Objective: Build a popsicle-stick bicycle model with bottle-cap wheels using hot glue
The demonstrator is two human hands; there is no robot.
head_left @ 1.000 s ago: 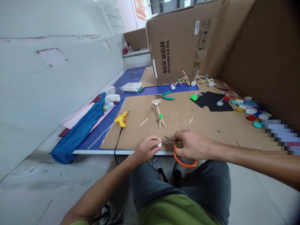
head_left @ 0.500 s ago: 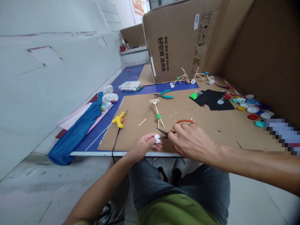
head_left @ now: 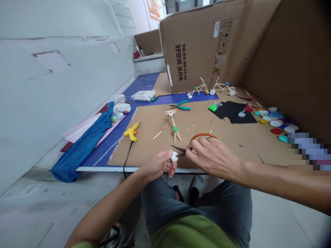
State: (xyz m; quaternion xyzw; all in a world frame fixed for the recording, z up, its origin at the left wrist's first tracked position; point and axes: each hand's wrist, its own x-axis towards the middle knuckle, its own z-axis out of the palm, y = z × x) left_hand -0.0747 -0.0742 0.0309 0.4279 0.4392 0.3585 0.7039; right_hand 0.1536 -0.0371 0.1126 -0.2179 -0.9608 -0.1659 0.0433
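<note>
Between the thumb and fingers of my left hand (head_left: 161, 164) is a small round white bottle cap (head_left: 174, 156), held above the table's front edge. My right hand (head_left: 210, 153) grips orange-handled scissors (head_left: 204, 135) with the blades apart. One blade's tip reaches the cap; whether it has gone into the cap I cannot tell. Just beyond the hands, a stick frame (head_left: 173, 122) with a green joint lies on the cardboard. A loose short stick (head_left: 157, 135) rests to its left.
A yellow glue gun (head_left: 131, 132) with a black cord lies left, near a blue sleeve (head_left: 85, 146). Teal-handled pliers (head_left: 182, 105) lie farther back. Two wheeled stick models stand before a large cardboard box (head_left: 199, 51). Black sheets (head_left: 232, 112) and many-coloured bottle caps (head_left: 276, 123) are at right.
My left hand has turned the cap so its round face shows more, and its lower fingers have curled in. The scissors stay at the cap with their blades apart.
</note>
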